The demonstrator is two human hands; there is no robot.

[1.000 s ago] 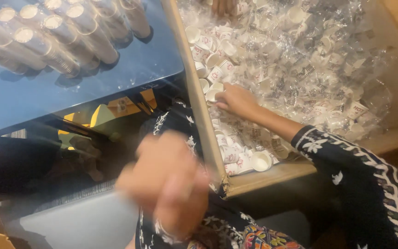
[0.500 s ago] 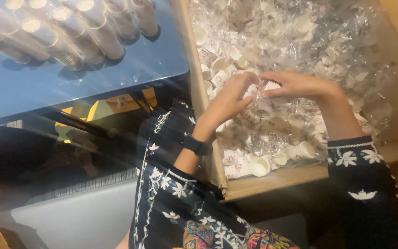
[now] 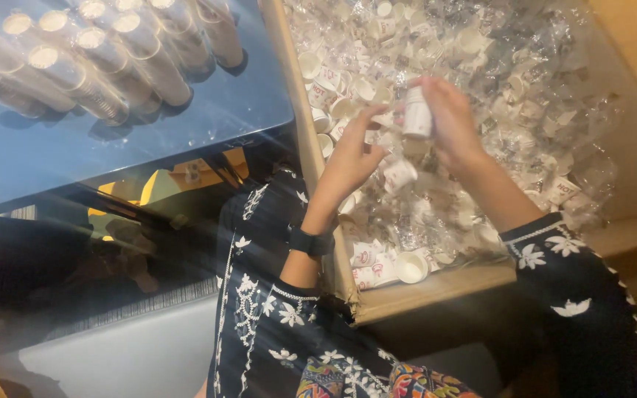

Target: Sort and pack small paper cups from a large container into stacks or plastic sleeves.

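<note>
Right hand (image 3: 451, 121) lifted small white cup (image 3: 417, 112).

1. A small white cup (image 3: 417, 113), paper or plastic with faint reddish print on its side, is held upright above the box, its wall pinched from the right. It looks like a short stack of nested cups, though blur hides the seams.
2. A loose heap of small white cups (image 3: 377, 258) fills the wooden box (image 3: 436, 289) beneath, mixed with crumpled clear plastic wrap. They lie every way: some on their sides, some mouth up, some mouth down.
</note>
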